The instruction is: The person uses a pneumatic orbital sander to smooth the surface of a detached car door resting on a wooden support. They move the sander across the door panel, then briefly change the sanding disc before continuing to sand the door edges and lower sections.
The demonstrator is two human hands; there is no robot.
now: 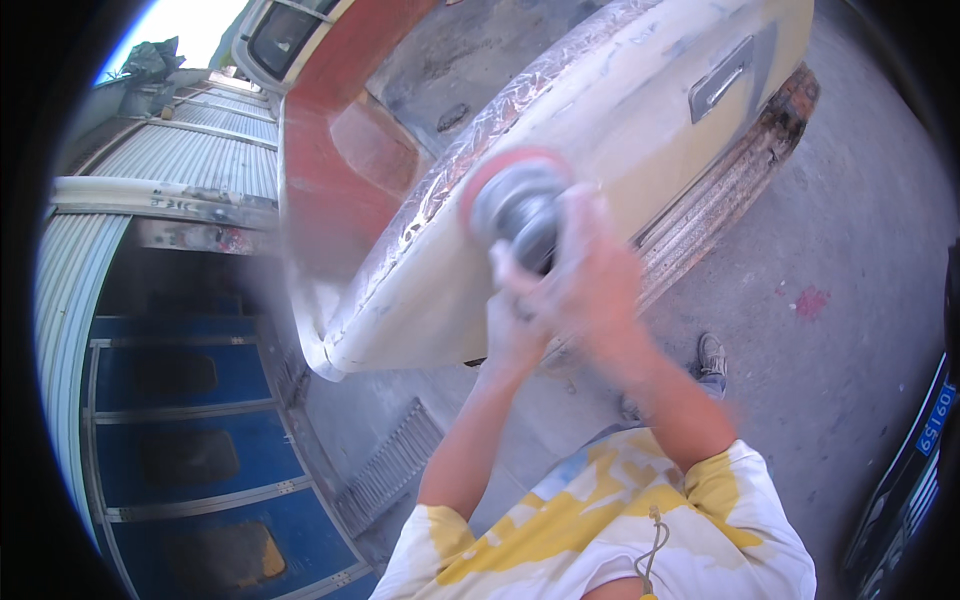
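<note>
A round grey power sander (512, 212) with a red pad rests on the cream vehicle door (640, 130), below its scuffed upper edge. My right hand (585, 265) is closed round the sander's body, blurred by motion. My left hand (515, 310) grips it lower down, to the left of my right hand; part of its fingers is hidden behind the right. The door has a recessed handle (718, 85) toward the upper right, and a rusty, weathered strip (730, 175) runs along beneath it.
The vehicle's red-primed frame (320, 100) rises behind the door. Blue panels (170, 460) and corrugated metal (80, 290) stand at left. A drain grate (390, 450) lies on the concrete by my left arm. A dark vehicle front (905, 480) sits at lower right.
</note>
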